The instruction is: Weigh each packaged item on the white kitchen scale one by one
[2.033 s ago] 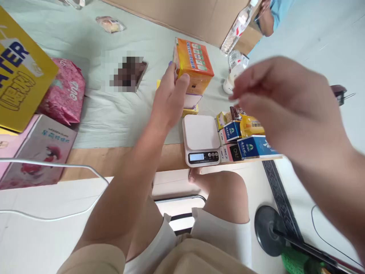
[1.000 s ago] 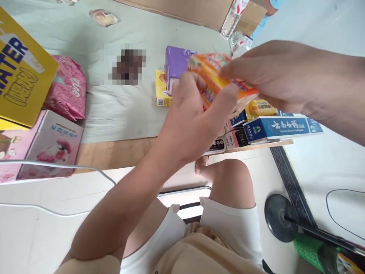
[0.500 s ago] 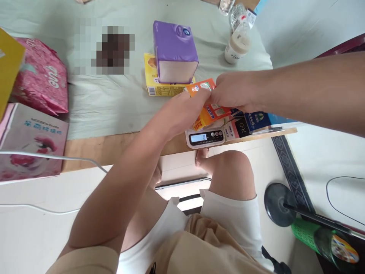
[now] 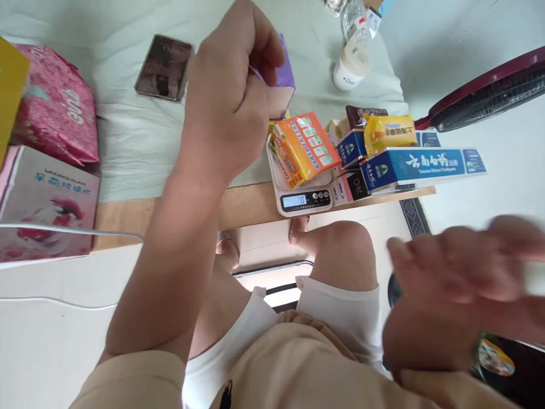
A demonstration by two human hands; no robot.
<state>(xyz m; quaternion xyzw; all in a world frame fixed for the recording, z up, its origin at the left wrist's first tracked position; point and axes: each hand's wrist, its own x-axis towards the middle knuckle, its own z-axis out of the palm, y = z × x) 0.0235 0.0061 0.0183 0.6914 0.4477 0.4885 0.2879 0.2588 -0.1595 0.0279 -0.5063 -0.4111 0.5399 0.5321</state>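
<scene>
My left hand (image 4: 230,96) is raised above the table, its fingers curled in, with nothing visible in them. Behind it, partly covered, is a purple tissue pack (image 4: 283,79). My right hand (image 4: 464,272) is smeared by motion, off the table's edge at the right; whether it holds anything is unclear. An orange packet (image 4: 304,149) with printed pictures lies tilted on a white digital scale (image 4: 279,190), and neither hand touches it. The scale's display is lit, but its figures are too small to read surely. A blue toothpaste box (image 4: 434,166) lies to the right of the scale.
Beside the scale are a yellow packet (image 4: 394,133) and several small boxes. A Dove jar (image 4: 349,69) and a clear bottle (image 4: 355,23) stand at the back. On the left are a phone (image 4: 165,67), a pink bag (image 4: 57,105), a pink-white box (image 4: 46,204) and a cable (image 4: 76,229).
Both hands have let go of the orange packet, which now rests on the scale. My left hand has moved up; my right hand has swung back to the lower right.
</scene>
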